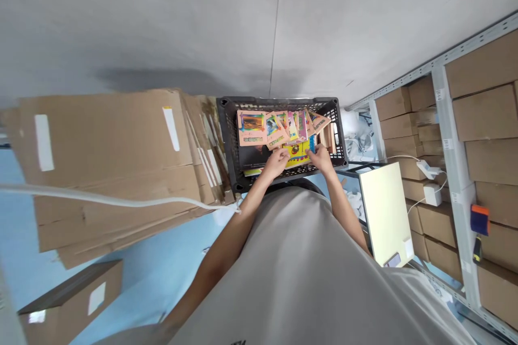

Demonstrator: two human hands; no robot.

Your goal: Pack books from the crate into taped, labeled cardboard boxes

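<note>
A black plastic crate (226, 143) full of thin books stands in front of me. Both of my hands are at a yellow book (297, 152) with a picture and red and blue lettering on its cover. My left hand (277, 161) closes on its left edge. At its right end, my right hand (321, 159) grips it, thumb on the cover; the fingers beneath are hidden. Behind it several pink books (253, 128) lie fanned across the crate, with a purple one (301, 126) among them. A dark book (251, 158) lies left of my left hand.
Flattened cardboard boxes (117, 140) lean left of the crate, with a white cable (133, 202) running before them. A cardboard box (76, 302) sits on the blue floor. On the right stand a pale yellow table (384, 210) and metal shelving (447, 118) holding several boxes. A wall rises behind the crate.
</note>
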